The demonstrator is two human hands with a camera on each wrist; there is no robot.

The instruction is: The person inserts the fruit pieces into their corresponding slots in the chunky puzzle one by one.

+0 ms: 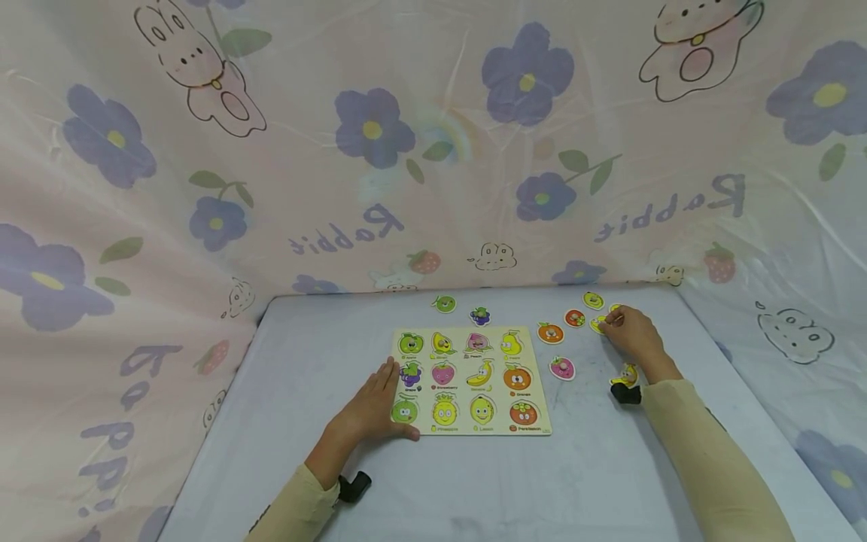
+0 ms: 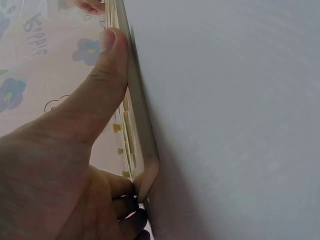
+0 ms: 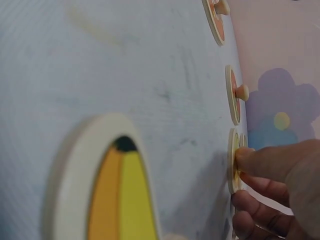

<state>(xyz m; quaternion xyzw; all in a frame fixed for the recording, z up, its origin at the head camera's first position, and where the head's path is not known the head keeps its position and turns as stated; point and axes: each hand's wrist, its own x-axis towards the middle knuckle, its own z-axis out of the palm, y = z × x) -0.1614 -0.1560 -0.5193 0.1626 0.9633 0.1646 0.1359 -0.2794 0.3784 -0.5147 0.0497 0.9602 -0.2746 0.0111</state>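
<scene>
A fruit puzzle board (image 1: 463, 391) lies on the table with rows of printed fruit pictures. My left hand (image 1: 371, 403) rests at its near left corner, fingers stretched along the left edge, and the thumb (image 2: 112, 55) lies against the near edge. Off to the right of the board, my right hand (image 1: 637, 337) pinches a yellow knobbed puzzle piece (image 3: 232, 167) between thumb and fingertips. Its fruit picture is mostly hidden by the hand. A banana piece (image 1: 628, 374) lies nearer, below the right wrist, and looms large in the right wrist view.
Loose pieces lie around: a green one (image 1: 445, 304) and grapes (image 1: 480, 317) behind the board, then orange (image 1: 551, 333), red (image 1: 575, 318), yellow (image 1: 593, 300) and strawberry (image 1: 561, 368) pieces to its right. A patterned curtain (image 1: 447, 188) encloses the table's back and sides.
</scene>
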